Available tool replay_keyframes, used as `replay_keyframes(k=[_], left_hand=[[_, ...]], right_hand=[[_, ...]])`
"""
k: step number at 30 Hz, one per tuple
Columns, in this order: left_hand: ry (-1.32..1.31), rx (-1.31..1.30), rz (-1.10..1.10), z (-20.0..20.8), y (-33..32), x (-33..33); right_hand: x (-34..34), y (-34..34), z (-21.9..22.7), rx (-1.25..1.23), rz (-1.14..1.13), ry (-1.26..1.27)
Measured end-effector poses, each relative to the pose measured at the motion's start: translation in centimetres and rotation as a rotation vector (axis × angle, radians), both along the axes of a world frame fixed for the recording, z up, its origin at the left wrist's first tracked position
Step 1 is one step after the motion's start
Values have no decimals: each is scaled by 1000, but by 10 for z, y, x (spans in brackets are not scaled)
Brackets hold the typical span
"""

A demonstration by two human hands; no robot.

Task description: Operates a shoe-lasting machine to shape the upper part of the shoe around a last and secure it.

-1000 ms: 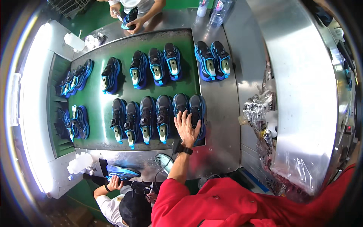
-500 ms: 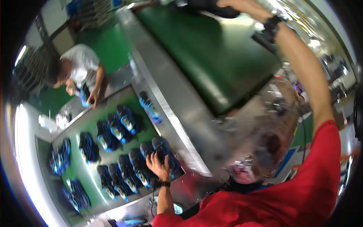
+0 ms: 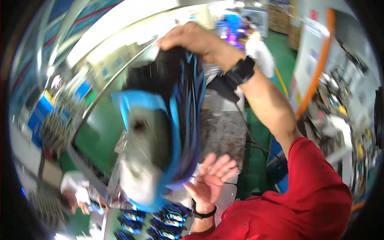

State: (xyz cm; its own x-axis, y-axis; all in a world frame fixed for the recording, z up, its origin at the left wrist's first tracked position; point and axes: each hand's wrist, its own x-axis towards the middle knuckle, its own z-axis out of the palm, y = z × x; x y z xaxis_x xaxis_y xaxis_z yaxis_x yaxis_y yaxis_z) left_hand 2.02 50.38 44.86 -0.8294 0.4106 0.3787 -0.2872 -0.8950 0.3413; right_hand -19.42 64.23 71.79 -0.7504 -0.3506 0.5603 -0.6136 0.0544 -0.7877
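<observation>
A bundle of black and blue shoe uppers point(image 3: 188, 112), layered together with a greyish-white lower part, hangs large and blurred in front of me. My right hand point(image 3: 196, 42) grips its black top end from above. Below and right of the bundle is my left hand point(image 3: 212, 178), palm showing, fingers spread, holding nothing. Its thumb is close to the bundle's lower edge; whether they touch I cannot tell. More black and blue shoe uppers point(image 3: 170, 220) lie in groups at the bottom of the view.
At the lower left a person in a white top point(image 3: 78, 188) handles a blue piece. Another person in white point(image 3: 260, 54) stands far off. A dark cable point(image 3: 248, 134) hangs beside my right forearm. Crowded shelving point(image 3: 340, 108) lines the right side.
The view has swung up and right. My right hand has brought the bundle from above the green belt to close before me. My left hand has left the laid-out uppers and turned palm up.
</observation>
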Motion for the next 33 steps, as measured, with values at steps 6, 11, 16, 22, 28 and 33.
replay_keyframes(k=[6,11,16,22,28,33], left_hand=[[-118,143,-607,39,139,4],[-156,-422,-326,-6,241,63],[273,-570,-445,-21,378,142],[438,-688,-726,-63,526,274],[602,-971,-809,-110,679,296],[1154,-1240,-268,-172,846,311]], right_hand=[[134,190,-97,106,-282,-37],[324,314,-194,-280,-732,-265],[491,371,-267,-301,-1056,-112],[647,451,-319,-575,-1649,-167],[752,502,-345,-746,-1962,-178],[815,522,-337,-682,-2249,-150]])
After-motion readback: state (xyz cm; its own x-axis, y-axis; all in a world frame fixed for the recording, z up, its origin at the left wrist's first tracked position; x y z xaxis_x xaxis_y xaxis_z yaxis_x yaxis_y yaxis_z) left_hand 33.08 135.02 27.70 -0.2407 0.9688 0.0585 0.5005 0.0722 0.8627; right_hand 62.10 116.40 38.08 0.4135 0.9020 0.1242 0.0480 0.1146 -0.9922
